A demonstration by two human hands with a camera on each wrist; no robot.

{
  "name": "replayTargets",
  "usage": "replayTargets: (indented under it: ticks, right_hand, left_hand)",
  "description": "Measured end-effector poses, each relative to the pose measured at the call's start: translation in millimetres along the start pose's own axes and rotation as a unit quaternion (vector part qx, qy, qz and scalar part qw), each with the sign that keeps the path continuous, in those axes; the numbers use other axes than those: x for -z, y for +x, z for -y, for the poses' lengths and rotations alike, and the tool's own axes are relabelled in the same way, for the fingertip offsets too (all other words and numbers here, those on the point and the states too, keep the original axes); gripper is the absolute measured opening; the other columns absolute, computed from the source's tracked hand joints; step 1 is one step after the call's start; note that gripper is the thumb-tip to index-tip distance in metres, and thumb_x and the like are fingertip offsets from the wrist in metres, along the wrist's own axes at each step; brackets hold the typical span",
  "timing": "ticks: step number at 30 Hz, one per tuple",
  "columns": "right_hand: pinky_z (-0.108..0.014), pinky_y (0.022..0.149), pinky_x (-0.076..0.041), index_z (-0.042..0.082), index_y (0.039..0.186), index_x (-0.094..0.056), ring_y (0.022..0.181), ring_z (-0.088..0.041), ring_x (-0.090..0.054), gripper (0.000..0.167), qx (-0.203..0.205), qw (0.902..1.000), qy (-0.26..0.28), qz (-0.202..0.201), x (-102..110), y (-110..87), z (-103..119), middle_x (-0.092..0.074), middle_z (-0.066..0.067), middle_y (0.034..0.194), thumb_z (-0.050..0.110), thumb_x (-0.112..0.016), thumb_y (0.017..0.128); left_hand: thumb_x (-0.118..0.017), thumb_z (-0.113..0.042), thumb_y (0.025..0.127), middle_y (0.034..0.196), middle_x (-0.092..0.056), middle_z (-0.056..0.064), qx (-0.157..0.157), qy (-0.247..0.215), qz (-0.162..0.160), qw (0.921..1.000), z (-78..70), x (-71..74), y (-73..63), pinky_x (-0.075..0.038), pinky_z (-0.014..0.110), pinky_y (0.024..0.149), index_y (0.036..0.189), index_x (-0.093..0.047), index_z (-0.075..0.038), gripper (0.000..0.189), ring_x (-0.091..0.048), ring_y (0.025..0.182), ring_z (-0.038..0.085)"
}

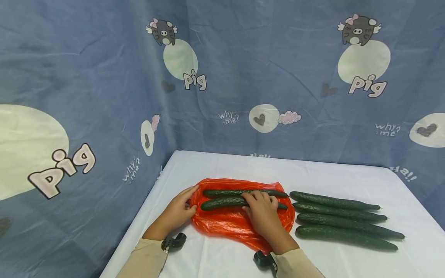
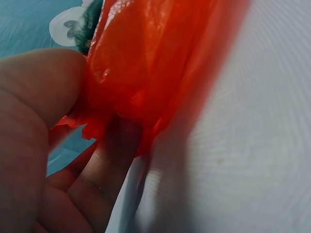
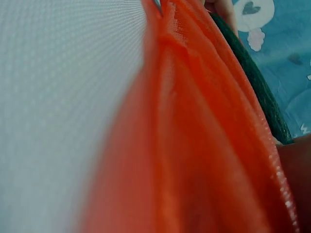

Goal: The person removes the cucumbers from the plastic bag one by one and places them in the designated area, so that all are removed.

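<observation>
A red plastic bag (image 1: 226, 224) lies spread on the table with two dark green cucumbers on it, a far one (image 1: 222, 193) and a near one (image 1: 222, 203), side by side. At the bag's left edge my left hand (image 1: 176, 211) pinches the thin plastic between thumb and fingers, as the left wrist view shows of the bag (image 2: 141, 63). My right hand (image 1: 262, 216) grips the near cucumber from above, fingers across it and thumb on its near side. In the right wrist view the bag (image 3: 194, 121) hides most of this hand, with one cucumber (image 3: 257, 82) behind.
Several more cucumbers (image 1: 347, 235) lie in a row to the right of the bag on the white-covered table (image 1: 222, 166). A blue printed curtain (image 1: 222, 77) hangs behind and to the left. Each wrist wears a small black device (image 1: 174, 242).
</observation>
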State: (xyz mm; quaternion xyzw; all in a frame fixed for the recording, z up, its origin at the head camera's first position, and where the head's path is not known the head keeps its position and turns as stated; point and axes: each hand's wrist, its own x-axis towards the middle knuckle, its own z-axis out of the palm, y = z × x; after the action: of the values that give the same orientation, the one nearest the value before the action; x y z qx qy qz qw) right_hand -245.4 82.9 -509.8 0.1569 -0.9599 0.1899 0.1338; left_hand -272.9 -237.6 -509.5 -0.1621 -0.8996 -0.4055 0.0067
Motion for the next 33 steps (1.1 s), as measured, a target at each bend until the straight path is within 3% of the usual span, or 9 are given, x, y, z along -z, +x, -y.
replayTargets:
  ticks: [16, 33]
  right_hand:
    - [-0.057, 0.100, -0.031, 0.025, 0.144, -0.062, 0.118, -0.030, -0.054, 0.051, 0.017, 0.9995, 0.017, -0.020, 6.8, -2.7, 10.6, -0.063, -0.002, 0.130, 0.030, -0.077, 0.095]
    - [-0.060, 0.100, -0.033, 0.027, 0.142, -0.064, 0.117, -0.028, -0.055, 0.053, 0.011, 0.9989, 0.006, -0.044, 17.3, -5.6, 13.7, -0.065, -0.001, 0.128, 0.028, -0.082, 0.091]
  left_hand:
    - [-0.070, -0.003, 0.093, 0.161, -0.047, 0.007, 0.010, -0.003, 0.006, 0.9999, 0.6, -0.2, -2.8, -0.056, 0.021, 0.085, 0.162, -0.042, -0.016, 0.075, -0.064, 0.106, 0.019]
    - [-0.070, -0.003, 0.093, 0.161, -0.046, 0.008, 0.009, 0.002, 0.009, 0.9999, -1.6, 1.1, 1.0, -0.056, 0.022, 0.081, 0.162, -0.041, -0.015, 0.075, -0.063, 0.102, 0.018]
